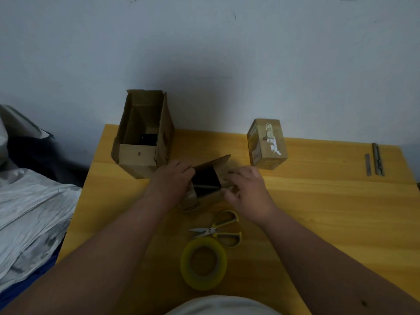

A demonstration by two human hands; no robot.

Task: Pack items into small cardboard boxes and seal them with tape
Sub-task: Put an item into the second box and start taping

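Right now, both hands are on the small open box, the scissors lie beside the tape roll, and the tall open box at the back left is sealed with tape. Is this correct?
One thing is wrong. The head view shows the tall box at the back left open at the top, not sealed. The rest holds: left hand and right hand are on the small open box, and the scissors lie beside the tape roll.

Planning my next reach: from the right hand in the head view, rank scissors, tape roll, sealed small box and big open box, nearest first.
From the right hand:
1. Scissors, just below it.
2. Sealed small box, behind it, by the wall.
3. Tape roll, near the table's front edge.
4. Big open box, far left.
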